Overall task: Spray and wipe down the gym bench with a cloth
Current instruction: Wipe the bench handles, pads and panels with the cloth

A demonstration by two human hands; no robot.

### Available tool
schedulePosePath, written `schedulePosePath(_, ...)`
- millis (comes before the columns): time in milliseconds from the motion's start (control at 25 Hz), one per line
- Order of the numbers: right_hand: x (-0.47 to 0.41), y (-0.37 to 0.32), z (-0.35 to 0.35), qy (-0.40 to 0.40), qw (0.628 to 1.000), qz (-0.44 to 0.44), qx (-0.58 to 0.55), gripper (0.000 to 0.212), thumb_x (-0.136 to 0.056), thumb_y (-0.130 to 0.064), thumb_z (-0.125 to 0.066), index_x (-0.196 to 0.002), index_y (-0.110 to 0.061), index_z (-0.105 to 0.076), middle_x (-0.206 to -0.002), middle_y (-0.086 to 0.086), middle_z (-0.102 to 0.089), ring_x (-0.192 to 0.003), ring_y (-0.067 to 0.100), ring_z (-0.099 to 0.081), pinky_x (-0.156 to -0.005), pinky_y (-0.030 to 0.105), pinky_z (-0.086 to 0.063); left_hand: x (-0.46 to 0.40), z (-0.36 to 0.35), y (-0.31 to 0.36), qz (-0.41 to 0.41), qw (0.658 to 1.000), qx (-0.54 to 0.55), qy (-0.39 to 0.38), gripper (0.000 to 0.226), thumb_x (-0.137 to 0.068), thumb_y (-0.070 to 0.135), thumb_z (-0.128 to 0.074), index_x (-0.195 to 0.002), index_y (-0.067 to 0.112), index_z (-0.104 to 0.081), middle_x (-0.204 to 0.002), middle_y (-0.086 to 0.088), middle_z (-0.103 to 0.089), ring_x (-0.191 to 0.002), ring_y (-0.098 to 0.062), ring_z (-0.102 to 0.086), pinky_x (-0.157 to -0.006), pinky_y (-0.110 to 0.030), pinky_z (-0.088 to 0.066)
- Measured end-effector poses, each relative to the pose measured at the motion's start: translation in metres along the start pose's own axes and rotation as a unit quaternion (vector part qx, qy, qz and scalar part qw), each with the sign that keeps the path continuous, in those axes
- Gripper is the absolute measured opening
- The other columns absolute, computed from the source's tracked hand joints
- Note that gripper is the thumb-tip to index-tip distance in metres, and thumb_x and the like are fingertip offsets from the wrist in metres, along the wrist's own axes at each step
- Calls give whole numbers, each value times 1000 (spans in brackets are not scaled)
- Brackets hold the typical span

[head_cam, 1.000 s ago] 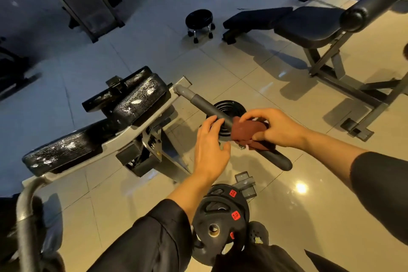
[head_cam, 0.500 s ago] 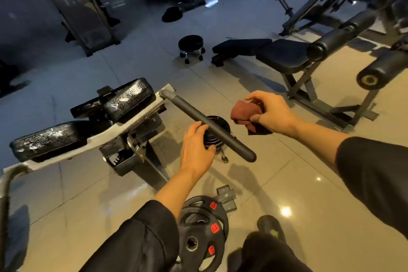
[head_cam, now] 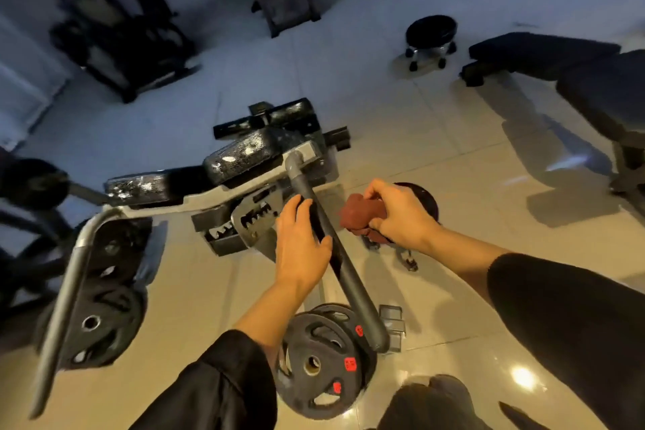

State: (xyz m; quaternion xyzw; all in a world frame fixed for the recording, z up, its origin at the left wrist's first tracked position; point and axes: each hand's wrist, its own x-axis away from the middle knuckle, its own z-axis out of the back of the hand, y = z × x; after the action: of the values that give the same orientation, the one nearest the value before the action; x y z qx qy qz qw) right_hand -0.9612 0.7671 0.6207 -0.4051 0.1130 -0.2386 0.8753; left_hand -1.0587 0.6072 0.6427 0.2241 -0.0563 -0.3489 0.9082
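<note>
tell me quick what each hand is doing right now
Left hand: open, fingers straight, lying against the bar.
Right hand: closed round the cloth, which is off the bar.

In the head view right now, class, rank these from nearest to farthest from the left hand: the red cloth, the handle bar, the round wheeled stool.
1. Handle bar: directly at the left hand, by its fingertips.
2. Red cloth: just right of the bar, bunched in the right hand.
3. Round wheeled stool: far off, upper right on the floor.
</note>
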Motion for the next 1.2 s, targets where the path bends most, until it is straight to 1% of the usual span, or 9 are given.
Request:
schedulePosePath(80, -14, -5, -2, -22, 999, 37, -6, 36, -77, -2, -69, -108, -14, -55, -99, 2, -56, -92, 22, -55, -71, 30, -40, 3, 1, -1, 17, 1000, -15, -11, 78, -85, 22, -72, -149, 15, -28, -158, -4, -15, -145, -22, -11, -117, -30, -12)
schedulePosePath(160, -27, -7, -5, -48, 997, 63, -13, 39, -78, 1, -67, -113, -13, -57, -109, 6, -59, -99, 24, -55, -79, 35, -47, 6, 2, -1, 24, 998, -40, -32, 87, -83, 28, -74, -151, 17, -22, -159, -2, -12, -145, -20, -6, -117, -29, -8)
schedulePosePath(280, -45, -3, -6, -50, 996, 75, 2, 45, -79, 3, -66, -121, -11, -62, -119, 11, -62, -111, 28, -55, -92, 34, -43, 7, 5, 0, 24, 996, -60, -62, 95, -80, 32, -76, -153, 19, -16, -160, -1, -10, -145, -19, -5, -117, -30, -9)
schedulePosePath(400, -54, 0, -8, -51, 996, 72, 9, 45, -81, 0, -67, -125, -12, -63, -122, 13, -62, -116, 29, -54, -97, 35, -41, 5, 5, 2, 25, 994, -68, -83, 101, -78, 33, -78, -153, 19, -12, -161, -1, -9, -145, -18, -5, -116, -29, -8)
schedulePosePath(640, -70, -10, -18, -93, 989, 113, -7, 39, -79, -4, -72, -116, -13, -67, -115, 11, -63, -109, 29, -56, -88, 40, -51, -1, 2, 0, 15, 988, -115, -104, 112, -74, 39, -80, -154, 19, -5, -161, 2, -5, -146, -19, -2, -117, -30, -7)
schedulePosePath(840, -74, -4, -26, -47, 989, 133, -41, 31, -82, 1, -65, -111, -10, -68, -113, 10, -64, -108, 26, -54, -93, 37, -46, -5, 4, -4, 10, 986, -112, -124, 118, -71, 45, -81, -154, 20, -1, -161, 6, 2, -145, -16, 2, -116, -30, -5)
schedulePosePath(1040, -81, -4, -36, 1, 986, 139, -89, 27, -80, 10, -58, -100, -4, -69, -110, 12, -64, -105, 28, -53, -89, 40, -47, -7, 1, -11, 15, 982, -119, -148, 128, -64, 59, -77, -153, 20, 6, -160, 6, 12, -147, -17, 9, -119, -36, -4)
schedulePosePath(1120, -76, -3, -39, -20, 982, 148, -117, 26, -78, 13, -57, -96, -4, -67, -112, 11, -63, -106, 27, -54, -90, 36, -47, -4, -2, -14, 8, 981, -122, -152, 130, -62, 63, -75, -153, 20, 7, -160, 6, 14, -147, -16, 10, -120, -35, -4)
schedulePosePath(1200, -66, 4, -41, -57, 976, 168, -128, 28, -75, 15, -57, -94, -4, -64, -111, 10, -63, -105, 26, -55, -89, 28, -43, -2, -5, -17, 3, 981, -119, -152, 130, -62, 67, -72, -153, 20, 7, -160, 5, 15, -147, -15, 9, -120, -33, -5)
